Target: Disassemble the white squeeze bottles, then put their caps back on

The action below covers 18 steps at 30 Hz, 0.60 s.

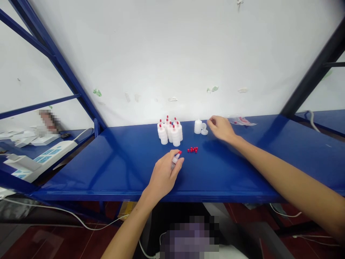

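Observation:
My left hand is closed around a small squeeze bottle whose translucent nozzle ends in a red tip; most of its body is hidden by the hand. My right hand is farther back, with thumb and fingertips drawn together; whatever they may hold is hidden. To its left stands a white bottle without a red tip, and white ring-shaped lids lie beside it. Several white squeeze bottles with red tips stand grouped at the back centre. Several loose red caps lie in front of them.
The blue table meets a white wall at the back. A clear plastic bag with red contents lies beyond my right hand. Blue frame posts rise on the left, by a white power strip. Cables hang below the table.

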Motion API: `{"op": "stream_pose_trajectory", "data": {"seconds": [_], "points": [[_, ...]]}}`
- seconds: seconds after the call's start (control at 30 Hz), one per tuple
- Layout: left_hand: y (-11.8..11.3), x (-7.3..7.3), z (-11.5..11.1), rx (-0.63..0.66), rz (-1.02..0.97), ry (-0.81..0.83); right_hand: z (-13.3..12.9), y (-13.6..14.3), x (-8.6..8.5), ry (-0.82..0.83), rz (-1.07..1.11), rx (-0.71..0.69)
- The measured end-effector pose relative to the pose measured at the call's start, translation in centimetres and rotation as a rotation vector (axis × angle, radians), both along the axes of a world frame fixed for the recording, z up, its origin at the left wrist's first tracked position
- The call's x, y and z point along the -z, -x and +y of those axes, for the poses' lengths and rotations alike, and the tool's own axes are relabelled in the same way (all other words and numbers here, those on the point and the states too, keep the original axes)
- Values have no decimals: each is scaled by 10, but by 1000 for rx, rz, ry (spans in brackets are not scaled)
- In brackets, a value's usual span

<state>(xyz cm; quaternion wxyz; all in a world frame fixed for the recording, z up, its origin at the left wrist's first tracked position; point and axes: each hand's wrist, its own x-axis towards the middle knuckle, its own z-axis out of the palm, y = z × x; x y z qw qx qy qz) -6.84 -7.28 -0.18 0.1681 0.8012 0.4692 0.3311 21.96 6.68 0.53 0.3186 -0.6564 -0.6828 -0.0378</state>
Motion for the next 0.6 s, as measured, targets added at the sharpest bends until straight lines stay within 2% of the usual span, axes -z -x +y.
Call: {"op": "stream_pose_trajectory", "data": {"seconds": [0.13,0.37,0.6], "points": [[0,1,0,11,41,-6,4,-6,6,60,37,-47],[-1,2,0,32,83,-10,20,-17,17,161,134,-357],[-1,2,-1,58,101,-36,38,-26,25,302,236,-440]]}}
